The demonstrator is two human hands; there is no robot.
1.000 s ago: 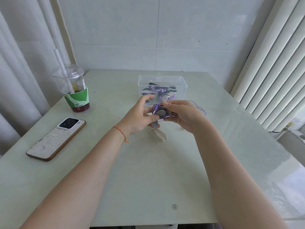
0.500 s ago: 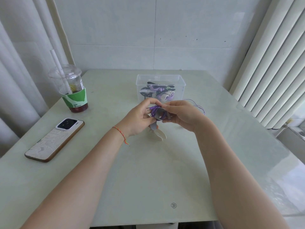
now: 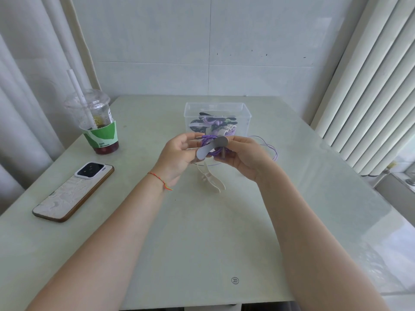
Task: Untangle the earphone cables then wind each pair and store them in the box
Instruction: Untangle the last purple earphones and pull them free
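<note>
Above the middle of the table I hold a grey cable winder (image 3: 211,147) wrapped with purple earphone cable (image 3: 208,139). My left hand (image 3: 178,156) grips its left end between thumb and fingers. My right hand (image 3: 243,154) pinches its right side. A loose length of purple cable (image 3: 268,146) loops out behind my right hand onto the table. The clear plastic box (image 3: 244,117) stands just beyond my hands and holds several wound earphones in black, purple and white. A cream winder (image 3: 211,178) lies on the table below my hands.
A phone (image 3: 71,191) lies on the left side of the table. An iced drink cup (image 3: 97,124) with a straw stands at the back left. Vertical blinds hang along the right, curtains along the left, and a tiled wall stands behind.
Both hands have lifted a little and turned the winder, so its grey flat face now points toward me. The loose purple cable still trails to the right.
</note>
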